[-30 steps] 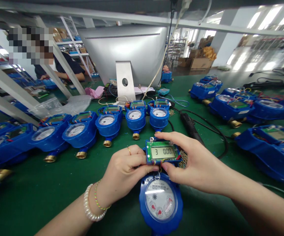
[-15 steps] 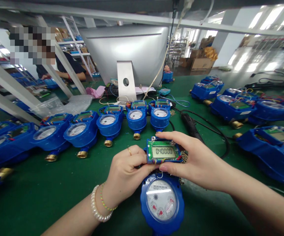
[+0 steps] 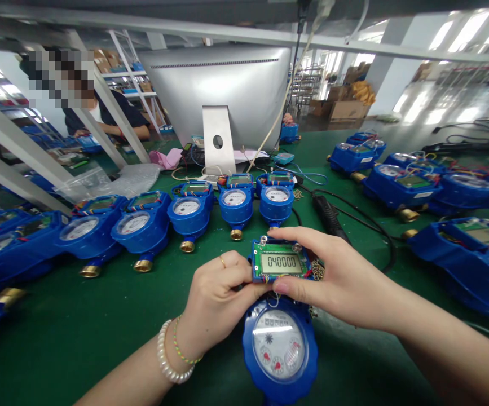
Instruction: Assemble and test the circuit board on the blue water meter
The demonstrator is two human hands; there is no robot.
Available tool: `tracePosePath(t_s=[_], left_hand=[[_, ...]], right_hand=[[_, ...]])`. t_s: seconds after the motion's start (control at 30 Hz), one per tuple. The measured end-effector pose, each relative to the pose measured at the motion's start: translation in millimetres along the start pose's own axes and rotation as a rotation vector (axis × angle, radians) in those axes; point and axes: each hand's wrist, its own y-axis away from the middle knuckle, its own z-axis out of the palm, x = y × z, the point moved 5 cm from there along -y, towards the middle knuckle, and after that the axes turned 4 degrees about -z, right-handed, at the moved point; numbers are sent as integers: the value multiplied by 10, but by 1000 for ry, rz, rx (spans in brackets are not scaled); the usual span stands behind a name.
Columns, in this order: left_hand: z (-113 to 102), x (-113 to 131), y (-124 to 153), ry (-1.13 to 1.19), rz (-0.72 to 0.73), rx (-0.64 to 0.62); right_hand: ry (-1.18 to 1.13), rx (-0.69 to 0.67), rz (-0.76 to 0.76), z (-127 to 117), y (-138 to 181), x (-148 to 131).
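A blue water meter (image 3: 280,352) with a clear round dial lies in front of me. At its far end is the meter's display module (image 3: 282,262), a green board in a blue case, its screen reading 040000. My left hand (image 3: 221,301) pinches the module's left and lower edge with curled fingers. From the right, my right hand (image 3: 337,282) grips the same module, forefinger along the top edge and thumb at the bottom edge. Coloured wires show below the screen. Small screws (image 3: 318,270) lie in a heap beside the module, partly hidden by my right hand.
Several similar meters (image 3: 187,214) stand in a row across the green bench (image 3: 142,321), with more meters (image 3: 400,183) at the right. A black-handled tool (image 3: 329,214) with a cable lies behind my right hand. A monitor (image 3: 223,84) stands behind; a person (image 3: 121,115) sits back left.
Both hands keep their hold on the display module with barely any movement. The person at the back left has shifted slightly to the right.
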Motion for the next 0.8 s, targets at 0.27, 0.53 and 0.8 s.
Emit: tracePosePath(t_s=[0.27,0.53,0.8], left_hand=[[4,6,1,17,-1,-45],[3,22,-1,-10,3,-82],[-8,76,-23,-47,56,-48]], right_hand=[[65,-6,-84,-34,-13,-29],[243,-2,-188,-43,-34,-108],[177,-16,-154,5,-64,-118]])
